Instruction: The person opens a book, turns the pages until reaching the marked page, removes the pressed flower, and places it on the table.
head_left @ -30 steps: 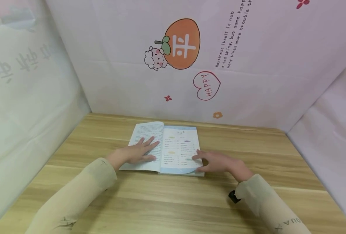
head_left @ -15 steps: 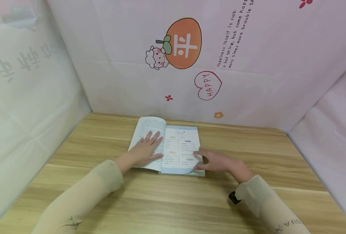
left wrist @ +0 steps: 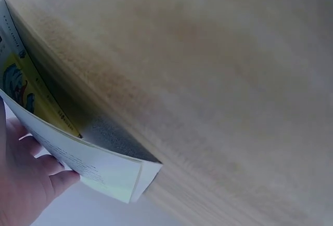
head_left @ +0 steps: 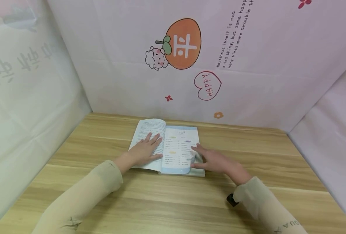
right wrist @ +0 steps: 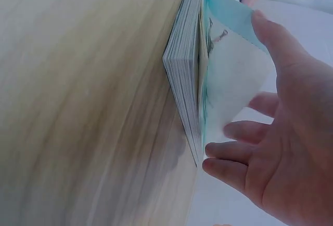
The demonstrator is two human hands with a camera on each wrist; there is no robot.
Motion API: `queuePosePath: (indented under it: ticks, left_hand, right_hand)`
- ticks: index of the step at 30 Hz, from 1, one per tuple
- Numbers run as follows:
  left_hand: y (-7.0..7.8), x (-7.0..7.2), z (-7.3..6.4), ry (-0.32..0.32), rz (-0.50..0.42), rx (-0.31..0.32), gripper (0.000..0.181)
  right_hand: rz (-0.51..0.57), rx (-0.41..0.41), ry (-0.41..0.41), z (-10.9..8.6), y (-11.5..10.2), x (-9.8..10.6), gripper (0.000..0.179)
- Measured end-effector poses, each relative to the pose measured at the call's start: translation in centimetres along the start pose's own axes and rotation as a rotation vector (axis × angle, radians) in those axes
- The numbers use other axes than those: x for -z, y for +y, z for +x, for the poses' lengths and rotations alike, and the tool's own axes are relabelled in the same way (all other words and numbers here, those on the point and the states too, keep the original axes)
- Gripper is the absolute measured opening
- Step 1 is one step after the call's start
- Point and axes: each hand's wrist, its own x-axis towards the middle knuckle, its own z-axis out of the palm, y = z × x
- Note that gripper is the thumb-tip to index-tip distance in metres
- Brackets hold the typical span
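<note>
An open book [head_left: 175, 163] lies on the wooden table, printed text on its left page [head_left: 149, 126]. Its right page [head_left: 175, 149] has a blue border and columns of text. Fingers spread, my left hand [head_left: 142, 152] rests on the left page. My right hand [head_left: 215, 160] is at the right page's outer edge, fingers extended and spread. The thumb touches the near corner, which bends up and inward, showing the sheet below. In the right wrist view my right hand [right wrist: 296, 127] has its thumbtip at the blue band [right wrist: 237, 15], beside the thick page block [right wrist: 182, 65].
Under the raised left leaves, a yellow illustrated surface [left wrist: 31, 91] shows in the left wrist view. White printed cloth [head_left: 126, 81] walls in the table [head_left: 161, 208] at the back and sides. A black band [head_left: 232, 200] hangs at my right cuff.
My left hand has shifted slightly right and away from me, and the left leaves arch higher. My right hand has moved slightly left, with the right page's near corner curling further inward.
</note>
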Motion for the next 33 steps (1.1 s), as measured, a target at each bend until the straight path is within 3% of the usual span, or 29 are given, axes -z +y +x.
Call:
queuePosePath:
  ticks: [10, 18, 27, 33]
  left_hand:
    - [0.1, -0.1, -0.1, -0.005, -0.022, 0.009, 0.076]
    - [0.1, 0.1, -0.2, 0.009, -0.049, 0.008, 0.076]
    - [0.4, 1.0, -0.4, 0.086, -0.227, 0.014, 0.07]
    - [0.3, 1.2, -0.3, 0.097, -0.238, 0.021, 0.064]
  right_hand:
    - [0.044, 0.163, 0.025, 1.3, -1.0, -1.0, 0.087]
    - [0.053, 0.247, -0.002, 2.7, -3.2, -1.4, 0.086]
    - [0.066, 0.244, -0.06, 4.1, -5.5, -1.7, 0.078]
    - [0.044, 0.257, -0.083, 4.6, -6.4, -2.3, 0.077]
